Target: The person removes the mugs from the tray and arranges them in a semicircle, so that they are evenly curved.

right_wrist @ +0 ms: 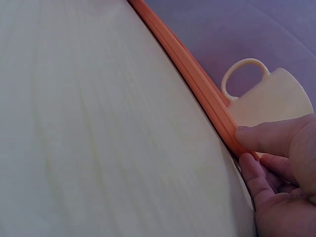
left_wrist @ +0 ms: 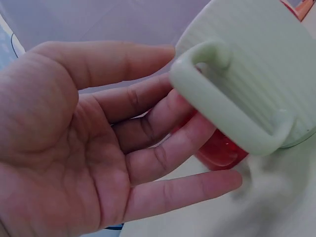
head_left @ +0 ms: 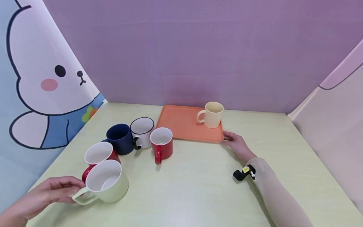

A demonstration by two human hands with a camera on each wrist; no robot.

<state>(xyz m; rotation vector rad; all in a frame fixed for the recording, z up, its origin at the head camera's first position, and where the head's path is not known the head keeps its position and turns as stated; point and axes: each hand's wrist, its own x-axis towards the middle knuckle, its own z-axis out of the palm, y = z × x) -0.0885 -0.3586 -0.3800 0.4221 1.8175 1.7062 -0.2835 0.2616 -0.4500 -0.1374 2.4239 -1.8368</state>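
A pale green ribbed mug [head_left: 114, 189] stands at the front left, its handle [left_wrist: 217, 106] towards my left hand [head_left: 56, 192]. The left fingers reach behind that handle and the thumb tip is near its upper end; they are extended, not curled round it. Whether they touch it I cannot tell. Far off, my right hand [head_left: 238, 146] pinches the near right corner of an orange tray [head_left: 181, 123], thumb against the rim and fingers beneath in the right wrist view. A cream mug [head_left: 214, 116] stands upright on the tray's right side, handle to the left.
Behind the green mug is a red mug [head_left: 97, 154] with a white inside. A navy mug [head_left: 120, 140], a white mug with black rim [head_left: 143, 132] and another red mug [head_left: 163, 143] stand close together left of the tray. A purple cloth wall [head_left: 198, 56] borders the table's back.
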